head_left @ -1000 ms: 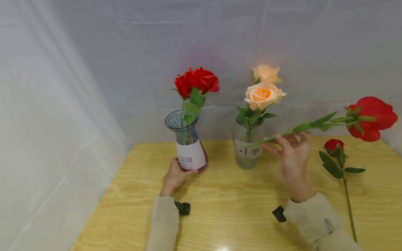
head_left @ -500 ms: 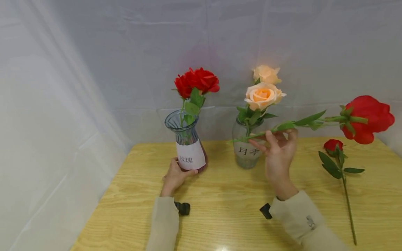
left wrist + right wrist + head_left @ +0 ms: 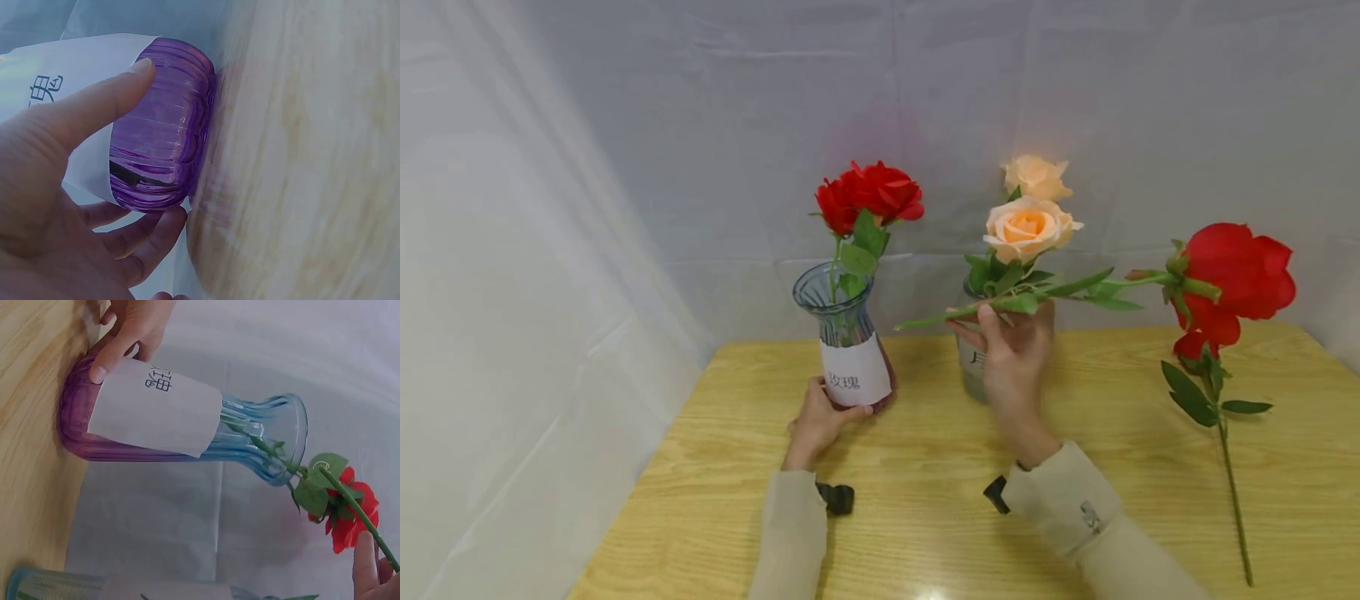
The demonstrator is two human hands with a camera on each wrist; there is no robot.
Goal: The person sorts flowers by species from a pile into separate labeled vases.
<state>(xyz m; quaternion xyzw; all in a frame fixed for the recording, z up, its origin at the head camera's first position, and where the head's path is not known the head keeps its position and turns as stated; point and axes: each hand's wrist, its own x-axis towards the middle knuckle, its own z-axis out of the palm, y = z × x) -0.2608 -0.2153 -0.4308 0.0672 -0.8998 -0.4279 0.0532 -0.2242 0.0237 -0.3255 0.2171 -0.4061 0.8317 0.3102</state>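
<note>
My left hand holds the base of a flared blue-and-purple glass vase, thumb across its front; the purple base fills the left wrist view. Red roses stand in this vase. My right hand pinches the green stem of a red artificial rose, held nearly level with its bloom to the right. The bare stem end points left toward the vase, below the height of its rim and apart from it in the head view. Part of the clear vase is hidden behind my right hand.
Peach roses stand in the clear labelled vase. Another red rose with dark leaves lies on the right of the wooden table. A grey sheet hangs behind the table.
My right hand has moved left with the red rose, crossing in front of the clear vase. The stem end has come closer to the blue-and-purple vase. My left hand has stayed still.
</note>
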